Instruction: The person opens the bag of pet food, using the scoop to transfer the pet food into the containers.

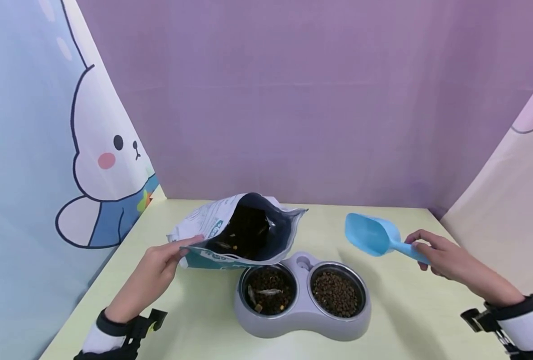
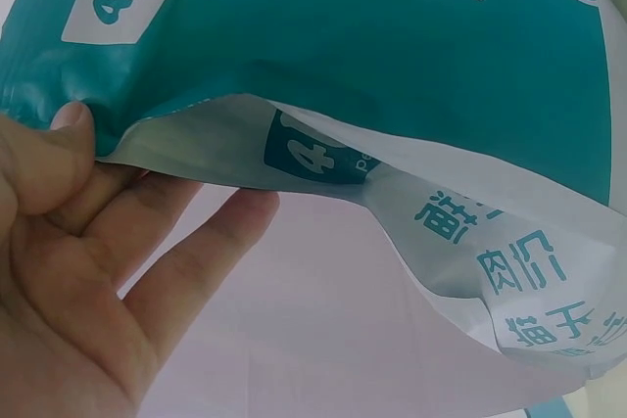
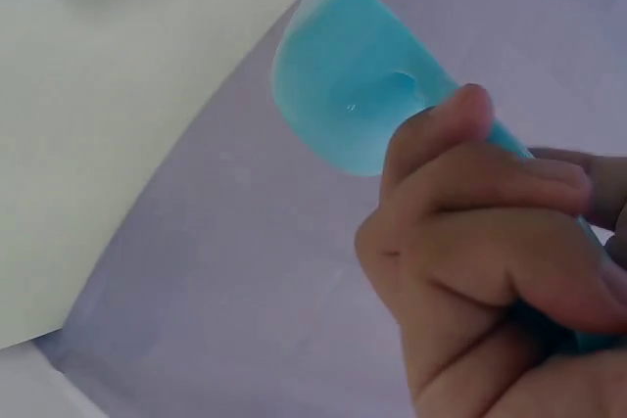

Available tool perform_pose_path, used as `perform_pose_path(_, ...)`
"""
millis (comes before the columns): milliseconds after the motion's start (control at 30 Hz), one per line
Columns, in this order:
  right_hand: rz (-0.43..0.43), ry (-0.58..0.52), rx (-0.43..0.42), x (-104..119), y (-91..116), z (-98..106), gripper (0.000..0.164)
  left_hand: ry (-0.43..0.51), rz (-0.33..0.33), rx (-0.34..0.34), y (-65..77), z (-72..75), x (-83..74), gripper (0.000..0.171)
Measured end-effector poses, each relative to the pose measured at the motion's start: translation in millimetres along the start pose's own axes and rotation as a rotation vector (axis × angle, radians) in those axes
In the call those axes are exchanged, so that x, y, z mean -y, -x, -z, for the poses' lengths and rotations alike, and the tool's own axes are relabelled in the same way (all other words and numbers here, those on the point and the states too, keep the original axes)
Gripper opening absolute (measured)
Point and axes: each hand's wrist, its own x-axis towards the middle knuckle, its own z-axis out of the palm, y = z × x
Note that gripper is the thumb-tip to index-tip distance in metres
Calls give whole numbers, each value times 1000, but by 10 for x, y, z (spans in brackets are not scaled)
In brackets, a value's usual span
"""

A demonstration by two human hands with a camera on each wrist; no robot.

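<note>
My left hand (image 1: pixel 160 265) pinches the edge of an open pet food bag (image 1: pixel 203 220), tilted with its mouth toward me and dark kibble inside. In the left wrist view the thumb and fingers grip the bag's teal and white rim (image 2: pixel 235 144). On the right, my right hand (image 1: pixel 446 257) grips the handle of a light blue scoop (image 1: pixel 370 235), held above the table; no food shows in its bowl. Below sits a lavender double feeding bowl (image 1: pixel 302 325). Its left dish (image 1: pixel 271 290) holds mixed kibble with pale pieces, its right dish (image 1: pixel 336 292) brown kibble.
The pale yellow table (image 1: pixel 194 320) ends at a purple backdrop (image 1: pixel 302 110). A blue curtain with a cartoon rabbit (image 1: pixel 108 145) hangs at the left, and a whitish curtain (image 1: pixel 514 200) at the right. The bag overhangs the back of the left dish.
</note>
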Motion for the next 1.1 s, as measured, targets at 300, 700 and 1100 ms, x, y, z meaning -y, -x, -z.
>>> perform_pose_path(300,12,83,81,-262,-28,-52,18,-4,-7,12,-19,19,-3,54)
perform_pose_path(700,95,147,-88,-579,-34,-254,16,8,22,45,-1,0,-2,52)
perform_pose_path(1100,106,316,-168,-898,-152,-411,15,-1,16,35,-3,16,-8,55)
